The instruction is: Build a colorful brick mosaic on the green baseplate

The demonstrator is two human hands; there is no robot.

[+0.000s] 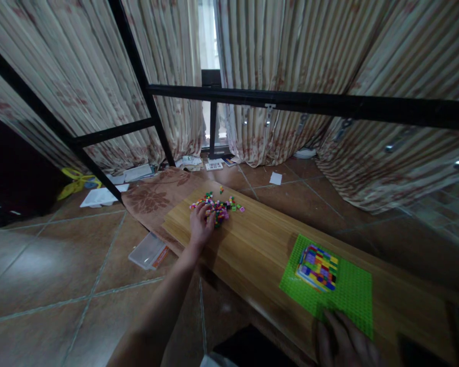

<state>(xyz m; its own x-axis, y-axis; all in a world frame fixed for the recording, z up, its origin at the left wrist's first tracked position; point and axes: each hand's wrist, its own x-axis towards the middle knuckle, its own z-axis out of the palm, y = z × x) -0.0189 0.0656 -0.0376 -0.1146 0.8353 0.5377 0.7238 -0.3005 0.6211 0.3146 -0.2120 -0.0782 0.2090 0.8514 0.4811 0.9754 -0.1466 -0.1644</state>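
Far along the wooden bench, my left hand [202,223] reaches into a loose pile of small multicoloured toy bricks [222,208]. Its fingers are bent but look apart; whether a brick lies beneath them is hidden. Nearer to me, on the right, a bright green studded baseplate [355,290] lies flat on the bench. On it stands a low block built from bricks [318,267], with a patchwork top of red, yellow, purple, blue and orange. My right hand [344,340] rests at the plate's near edge, dark and slightly blurred, its fingers stretched out.
The wooden bench [268,229] runs from far left to near right, with a brown patterned cloth [153,196] at its far end. A clear plastic box [147,251] lies on the tiled floor to the left. Black metal bars [252,96] cross in front of the curtains [290,51].
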